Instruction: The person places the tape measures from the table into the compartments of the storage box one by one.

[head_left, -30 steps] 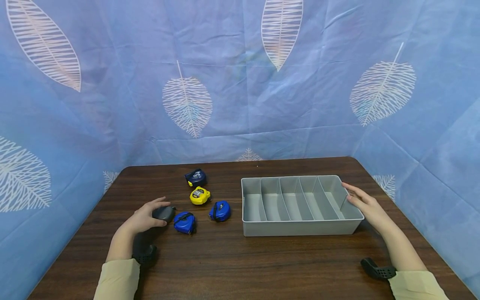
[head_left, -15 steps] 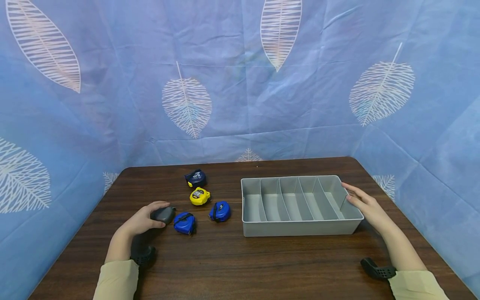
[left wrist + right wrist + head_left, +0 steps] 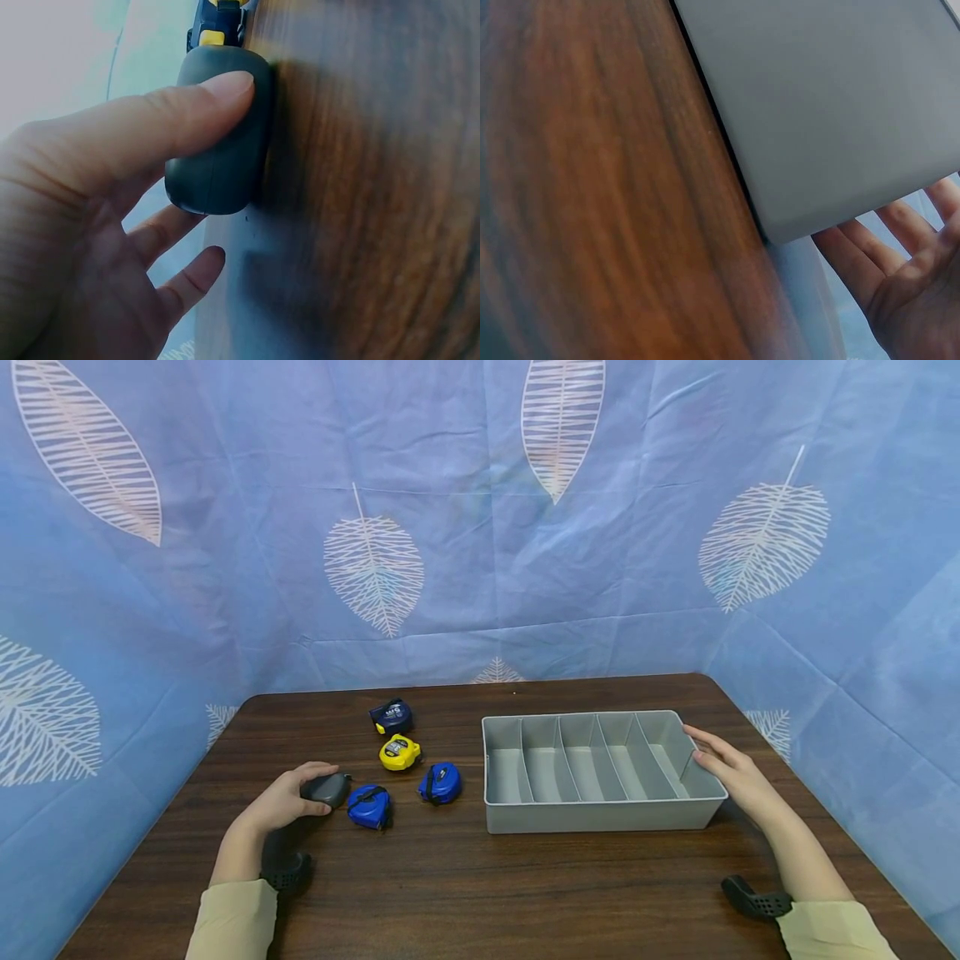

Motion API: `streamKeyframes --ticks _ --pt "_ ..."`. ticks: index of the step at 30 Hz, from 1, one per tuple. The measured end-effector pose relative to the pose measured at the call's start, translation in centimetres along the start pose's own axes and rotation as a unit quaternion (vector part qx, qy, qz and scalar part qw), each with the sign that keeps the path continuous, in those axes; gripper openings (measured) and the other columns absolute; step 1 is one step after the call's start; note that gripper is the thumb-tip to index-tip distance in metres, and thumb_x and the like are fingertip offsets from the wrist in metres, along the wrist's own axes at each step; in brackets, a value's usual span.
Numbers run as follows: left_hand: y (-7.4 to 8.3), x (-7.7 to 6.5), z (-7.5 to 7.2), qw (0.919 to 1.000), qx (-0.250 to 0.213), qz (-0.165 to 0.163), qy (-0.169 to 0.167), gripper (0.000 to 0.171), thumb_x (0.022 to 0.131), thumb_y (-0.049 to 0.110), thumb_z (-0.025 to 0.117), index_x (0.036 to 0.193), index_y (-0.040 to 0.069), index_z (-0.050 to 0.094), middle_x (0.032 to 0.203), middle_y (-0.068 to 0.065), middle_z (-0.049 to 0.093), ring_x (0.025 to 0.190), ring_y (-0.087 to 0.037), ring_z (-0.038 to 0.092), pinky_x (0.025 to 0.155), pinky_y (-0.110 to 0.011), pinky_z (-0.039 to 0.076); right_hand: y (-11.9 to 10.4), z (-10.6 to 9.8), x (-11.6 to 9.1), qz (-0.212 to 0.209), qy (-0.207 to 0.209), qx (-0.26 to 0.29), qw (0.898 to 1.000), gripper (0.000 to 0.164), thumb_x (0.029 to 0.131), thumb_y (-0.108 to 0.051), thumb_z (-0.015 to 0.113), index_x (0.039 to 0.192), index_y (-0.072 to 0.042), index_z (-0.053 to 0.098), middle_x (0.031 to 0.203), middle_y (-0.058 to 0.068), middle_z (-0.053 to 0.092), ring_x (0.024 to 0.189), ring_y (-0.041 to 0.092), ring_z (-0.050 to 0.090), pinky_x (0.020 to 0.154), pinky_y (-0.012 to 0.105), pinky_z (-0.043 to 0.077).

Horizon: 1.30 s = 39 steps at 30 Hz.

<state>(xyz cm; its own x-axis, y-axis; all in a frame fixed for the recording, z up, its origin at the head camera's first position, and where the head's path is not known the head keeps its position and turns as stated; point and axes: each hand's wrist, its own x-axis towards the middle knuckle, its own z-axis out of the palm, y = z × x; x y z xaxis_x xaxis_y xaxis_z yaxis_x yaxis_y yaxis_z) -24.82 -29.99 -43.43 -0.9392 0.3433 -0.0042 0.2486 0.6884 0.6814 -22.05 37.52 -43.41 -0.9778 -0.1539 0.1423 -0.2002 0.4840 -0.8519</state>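
Observation:
My left hand [image 3: 281,800] pinches a rounded dark grey tape measure [image 3: 327,789] at the left of the table. In the left wrist view the thumb [image 3: 229,86] lies over the near side of this tape measure [image 3: 217,169], with two fingers spread free below it. A blue tape measure [image 3: 368,806] with a black strap sits just to its right. My right hand [image 3: 738,777] rests against the right end of a grey divided box [image 3: 600,817], fingertips at the rim. In the right wrist view, its fairly straight fingers [image 3: 855,259] lie along the box's end wall [image 3: 840,112].
A second blue tape measure [image 3: 440,782], a yellow one [image 3: 400,752] and a dark navy one [image 3: 392,717] lie between the left hand and the box. Behind the brown table [image 3: 450,893] hangs a blue cloth [image 3: 450,568] with white leaf prints.
The left hand has closed in on the dark grey tape measure, which has shifted very slightly left. The right hand and the box have stayed in place.

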Motion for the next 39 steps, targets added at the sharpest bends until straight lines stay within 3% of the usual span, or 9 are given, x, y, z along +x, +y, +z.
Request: streamKeyframes --ticks 8,14,29,39 --pt "-0.41 -0.03 -0.09 0.9999 -0.012 0.01 -0.002 0.062 0.082 0.007 0.075 0.137 -0.003 0.049 0.138 -0.025 0.042 0.117 -0.043 0.043 0.088 -0.056 0.041 -0.02 -0.01 0.14 0.001 -0.001 -0.002 1.0 0.056 0.104 -0.029 0.042 0.154 -0.013 0.023 0.149 0.035 0.016 0.13 0.057 0.017 0.093 0.074 0.02" --pt "-0.44 -0.01 -0.18 0.9997 -0.021 0.008 0.004 0.062 0.081 0.009 0.076 0.137 -0.003 0.05 0.138 -0.024 0.042 0.114 -0.041 0.045 0.085 -0.05 0.043 0.03 -0.06 0.13 0.0 0.0 -0.005 1.0 0.055 0.104 -0.029 0.041 0.154 -0.014 0.023 0.149 0.035 0.016 0.13 0.057 0.018 0.092 0.074 0.021" --pt "0.11 0.03 -0.17 0.997 -0.018 0.003 0.075 0.063 0.081 0.009 0.077 0.137 -0.002 0.049 0.136 -0.021 0.044 0.108 -0.039 0.051 0.081 -0.046 0.048 0.1 -0.01 0.09 -0.001 0.001 -0.004 1.0 0.055 0.104 -0.029 0.041 0.154 -0.014 0.024 0.149 0.034 0.016 0.13 0.057 0.018 0.092 0.074 0.021" --pt "0.53 0.01 -0.35 0.9942 -0.015 0.023 0.104 0.064 0.082 0.016 0.077 0.137 -0.003 0.049 0.133 -0.021 0.045 0.107 -0.037 0.051 0.08 -0.046 0.047 0.13 0.02 -0.02 -0.001 0.001 -0.005 1.0 0.055 0.104 -0.029 0.041 0.154 -0.014 0.023 0.149 0.035 0.016 0.129 0.056 0.02 0.093 0.073 0.022"
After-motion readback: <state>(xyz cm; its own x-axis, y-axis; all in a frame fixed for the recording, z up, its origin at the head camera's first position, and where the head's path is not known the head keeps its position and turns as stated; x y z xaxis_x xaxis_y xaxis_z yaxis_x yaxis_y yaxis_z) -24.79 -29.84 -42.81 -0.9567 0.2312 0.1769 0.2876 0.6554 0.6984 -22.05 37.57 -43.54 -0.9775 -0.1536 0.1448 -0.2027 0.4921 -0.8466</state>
